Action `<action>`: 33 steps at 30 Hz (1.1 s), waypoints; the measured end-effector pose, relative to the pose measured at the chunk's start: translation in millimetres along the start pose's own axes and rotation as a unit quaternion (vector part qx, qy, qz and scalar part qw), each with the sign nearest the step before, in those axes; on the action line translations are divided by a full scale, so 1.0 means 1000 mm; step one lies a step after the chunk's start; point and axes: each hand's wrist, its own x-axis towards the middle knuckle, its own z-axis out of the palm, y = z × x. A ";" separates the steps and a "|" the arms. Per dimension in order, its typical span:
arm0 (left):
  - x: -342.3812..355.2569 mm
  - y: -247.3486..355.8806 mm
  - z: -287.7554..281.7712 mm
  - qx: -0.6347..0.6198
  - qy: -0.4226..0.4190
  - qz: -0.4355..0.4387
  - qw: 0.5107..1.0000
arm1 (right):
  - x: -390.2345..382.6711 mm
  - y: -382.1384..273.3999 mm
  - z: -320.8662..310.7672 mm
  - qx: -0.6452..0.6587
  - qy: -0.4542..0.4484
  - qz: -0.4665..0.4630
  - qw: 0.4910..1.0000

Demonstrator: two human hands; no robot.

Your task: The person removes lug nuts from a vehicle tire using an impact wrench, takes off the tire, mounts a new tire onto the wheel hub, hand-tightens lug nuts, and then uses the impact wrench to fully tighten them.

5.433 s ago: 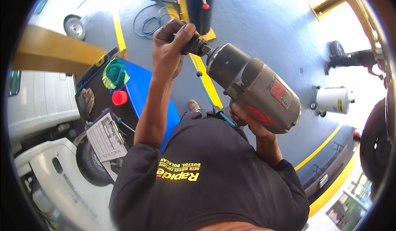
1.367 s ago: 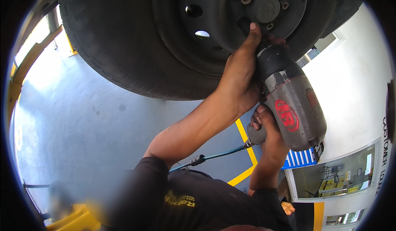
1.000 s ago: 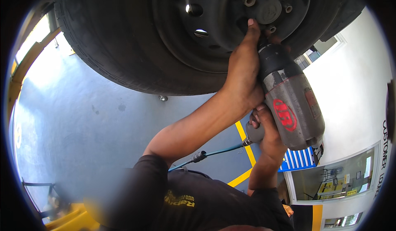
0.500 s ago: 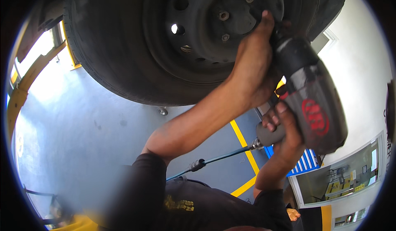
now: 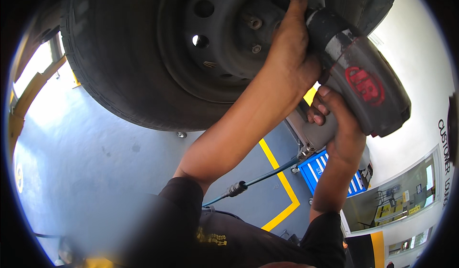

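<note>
A dark wheel with a tyre (image 5: pixel 114 57) and a steel rim (image 5: pixel 217 33) fills the upper part of the view, raised off the floor. Wheel bolts (image 5: pixel 256 24) show at its hub. My right hand (image 5: pixel 342 112) is wrapped round the handle of a black and grey impact wrench (image 5: pixel 382 93), which points up toward the hub. My left hand (image 5: pixel 294 43) grips the front of the wrench from the side, its thumb stretched up by the hub. The wrench's tip is hidden behind my left hand. An air hose (image 5: pixel 270 176) runs from the handle's base.
A blue tool cabinet (image 5: pixel 311 172) stands beyond my right forearm. Yellow lines (image 5: pixel 282 182) mark the grey floor (image 5: pixel 129 158). At left is a yellow lift arm (image 5: pixel 31 93); a white wall (image 5: pixel 411 81) with a window (image 5: pixel 392 201) rises at right.
Both hands and the wrench have shifted up against the wheel, and the wrench's rear end has swung upward. The wheel sits slightly higher and further left in view; more of the blue cabinet shows.
</note>
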 end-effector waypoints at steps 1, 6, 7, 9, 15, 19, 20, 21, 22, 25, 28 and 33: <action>-0.002 -0.001 -0.001 -0.013 -0.023 -0.008 1.000 | -0.002 0.001 -0.002 0.009 0.000 0.002 1.000; -0.007 -0.015 0.018 -0.033 0.050 0.085 0.995 | -0.007 -0.003 -0.002 0.001 0.016 -0.027 0.999; -0.009 -0.017 0.018 -0.036 0.037 0.099 0.994 | -0.005 -0.002 -0.003 -0.004 0.010 -0.035 0.999; -0.011 -0.020 0.013 -0.035 -0.009 0.136 0.990 | -0.003 -0.002 -0.005 -0.023 0.000 -0.036 0.999; 0.010 -0.057 0.022 0.042 0.155 0.203 0.966 | -0.021 0.006 -0.038 0.006 0.053 -0.003 0.999; -0.013 -0.085 -0.003 0.035 0.156 0.143 0.977 | -0.048 0.025 -0.060 0.031 0.058 0.053 0.996; -0.020 -0.083 -0.011 0.025 0.152 0.128 0.980 | -0.047 0.031 -0.063 0.048 0.041 0.076 0.995; -0.028 -0.076 -0.021 0.020 0.140 0.121 0.982 | -0.045 0.034 -0.057 0.051 0.035 0.080 0.995; -0.029 -0.074 -0.030 0.016 0.133 0.118 0.984 | -0.041 0.039 -0.055 0.048 0.031 0.077 0.995; -0.028 -0.061 -0.046 0.006 0.120 0.121 0.985 | -0.030 0.049 -0.050 0.049 0.008 0.051 0.997; -0.024 -0.053 -0.056 0.070 0.159 0.097 0.980 | -0.030 0.051 -0.051 0.017 0.012 0.063 0.998; -0.014 -0.046 -0.044 0.078 0.308 0.101 0.943 | -0.019 0.069 -0.041 -0.007 -0.005 0.028 1.000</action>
